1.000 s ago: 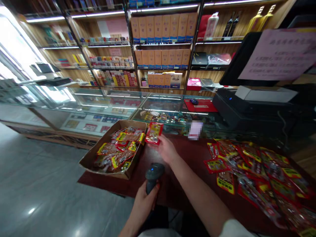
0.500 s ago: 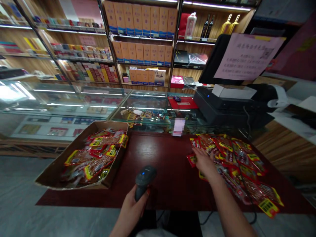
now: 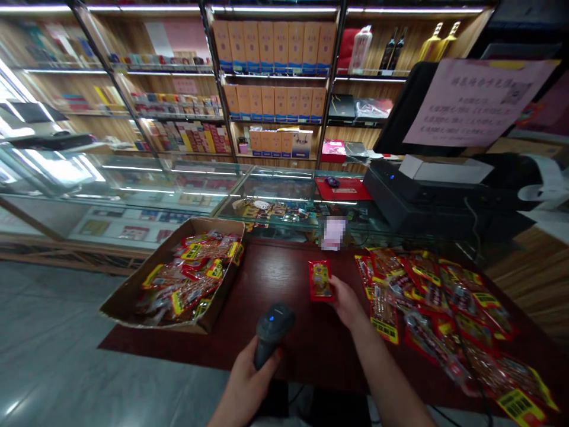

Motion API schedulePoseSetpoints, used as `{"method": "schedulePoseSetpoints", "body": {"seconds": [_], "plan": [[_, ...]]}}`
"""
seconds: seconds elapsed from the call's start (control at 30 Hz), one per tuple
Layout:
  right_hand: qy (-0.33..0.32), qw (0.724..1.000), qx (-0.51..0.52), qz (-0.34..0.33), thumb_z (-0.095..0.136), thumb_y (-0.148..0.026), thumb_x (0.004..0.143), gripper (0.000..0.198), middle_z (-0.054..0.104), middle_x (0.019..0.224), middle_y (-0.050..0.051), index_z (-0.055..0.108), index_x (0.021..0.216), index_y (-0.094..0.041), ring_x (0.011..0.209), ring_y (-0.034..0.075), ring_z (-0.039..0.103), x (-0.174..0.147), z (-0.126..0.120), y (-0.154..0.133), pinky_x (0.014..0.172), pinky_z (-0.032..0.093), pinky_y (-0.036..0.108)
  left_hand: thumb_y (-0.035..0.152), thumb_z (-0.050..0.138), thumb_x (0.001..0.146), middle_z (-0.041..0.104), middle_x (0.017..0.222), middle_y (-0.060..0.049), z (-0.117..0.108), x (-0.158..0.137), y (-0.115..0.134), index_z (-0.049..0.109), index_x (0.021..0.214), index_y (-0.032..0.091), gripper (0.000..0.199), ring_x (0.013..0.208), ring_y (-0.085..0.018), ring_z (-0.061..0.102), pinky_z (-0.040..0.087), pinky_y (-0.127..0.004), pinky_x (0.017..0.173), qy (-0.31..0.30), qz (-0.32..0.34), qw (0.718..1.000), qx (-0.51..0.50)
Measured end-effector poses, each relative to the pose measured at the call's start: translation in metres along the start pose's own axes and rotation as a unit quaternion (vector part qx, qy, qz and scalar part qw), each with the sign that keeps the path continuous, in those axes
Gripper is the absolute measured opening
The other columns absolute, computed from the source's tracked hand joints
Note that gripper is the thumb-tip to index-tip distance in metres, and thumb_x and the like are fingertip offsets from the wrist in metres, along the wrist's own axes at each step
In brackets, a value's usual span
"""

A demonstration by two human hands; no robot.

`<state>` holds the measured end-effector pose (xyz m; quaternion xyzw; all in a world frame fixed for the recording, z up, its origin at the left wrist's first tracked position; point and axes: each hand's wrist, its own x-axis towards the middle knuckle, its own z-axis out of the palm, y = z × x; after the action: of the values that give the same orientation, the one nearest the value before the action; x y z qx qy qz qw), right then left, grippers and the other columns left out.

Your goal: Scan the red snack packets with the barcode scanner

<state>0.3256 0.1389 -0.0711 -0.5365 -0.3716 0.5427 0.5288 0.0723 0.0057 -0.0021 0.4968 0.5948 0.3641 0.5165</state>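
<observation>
My left hand (image 3: 252, 379) is wrapped round the handle of a dark grey barcode scanner (image 3: 275, 323), whose head shows a small blue light. Held at its right edge by my right hand (image 3: 344, 299) is a red and yellow snack packet (image 3: 320, 280), above the dark red tabletop (image 3: 275, 261). Several similar snack packets (image 3: 427, 284) lie spread in a pile on the right side of the table. On the left, an open cardboard box (image 3: 120, 296) holds more packets (image 3: 195, 267).
Behind the table runs a glass display counter (image 3: 275, 178). A monitor (image 3: 395, 112) with a pink paper sign (image 3: 471, 107) stands on a black till (image 3: 413, 196) at the right. Shelves of orange boxes (image 3: 267, 47) line the back. A black cable crosses the right pile.
My right hand has lifted a snack packet from the right pile and moved it left toward the scanner. The view has shifted slightly left. The left hand still holds the scanner.
</observation>
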Motion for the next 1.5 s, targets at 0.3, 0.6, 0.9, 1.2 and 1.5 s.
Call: {"method": "schedulePoseSetpoints", "body": {"seconds": [0.3, 0.6, 0.9, 1.2, 1.5], "plan": [[0.023, 0.996, -0.002, -0.089, 0.07, -0.049, 0.076, 0.039, 0.081, 0.097, 0.005, 0.077, 0.1, -0.021, 0.089, 0.026, 0.072, 0.0, 0.033, 0.033, 0.086, 0.056, 0.04, 0.028, 0.064, 0.083, 0.077, 0.093, -0.004, -0.007, 0.003, 0.009, 0.072, 0.108, 0.015, 0.029, 0.085, -0.022, 0.066, 0.05, -0.027, 0.081, -0.04, 0.045, 0.995, 0.078], [0.018, 0.996, -0.005, -0.087, 0.068, -0.05, 0.08, 0.042, 0.08, 0.103, 0.007, 0.075, 0.109, -0.019, 0.093, 0.028, 0.072, 0.001, 0.029, 0.038, 0.091, 0.055, 0.043, 0.029, 0.062, 0.086, 0.077, 0.095, -0.006, -0.001, 0.006, 0.011, 0.073, 0.107, 0.014, 0.028, 0.087, -0.024, 0.066, 0.049, -0.027, 0.08, -0.056, 0.043, 0.994, 0.079], [0.022, 0.995, -0.012, -0.096, 0.067, -0.053, 0.081, 0.046, 0.079, 0.103, 0.008, 0.075, 0.109, -0.019, 0.092, 0.026, 0.072, 0.0, 0.03, 0.04, 0.089, 0.055, 0.04, 0.022, 0.06, 0.084, 0.071, 0.085, -0.002, -0.004, 0.005, 0.008, 0.072, 0.098, 0.014, 0.02, 0.078, -0.02, 0.06, 0.047, -0.025, 0.073, -0.06, 0.051, 0.994, 0.077], [0.052, 0.996, 0.067, -0.014, 0.074, -0.05, 0.069, 0.043, 0.08, 0.09, 0.006, 0.075, 0.099, -0.019, 0.081, 0.027, 0.074, -0.001, 0.052, 0.018, 0.073, 0.06, 0.039, 0.044, 0.07, 0.081, 0.058, 0.058, 0.004, -0.01, 0.002, -0.001, 0.07, 0.093, 0.015, 0.031, 0.055, -0.016, 0.053, 0.043, -0.023, 0.053, 0.009, -0.009, 1.0, -0.007], [-0.259, 0.96, 0.084, -0.062, 0.074, -0.045, 0.08, 0.063, 0.067, 0.137, 0.006, 0.057, 0.139, -0.031, 0.12, 0.025, 0.066, 0.012, 0.201, -0.076, 0.098, 0.055, 0.046, 0.058, 0.069, 0.077, 0.045, 0.048, 0.01, -0.014, -0.002, -0.007, 0.063, 0.089, 0.017, 0.044, 0.041, -0.01, 0.038, 0.031, -0.02, 0.04, 0.024, -0.043, 0.999, 0.006]]}}
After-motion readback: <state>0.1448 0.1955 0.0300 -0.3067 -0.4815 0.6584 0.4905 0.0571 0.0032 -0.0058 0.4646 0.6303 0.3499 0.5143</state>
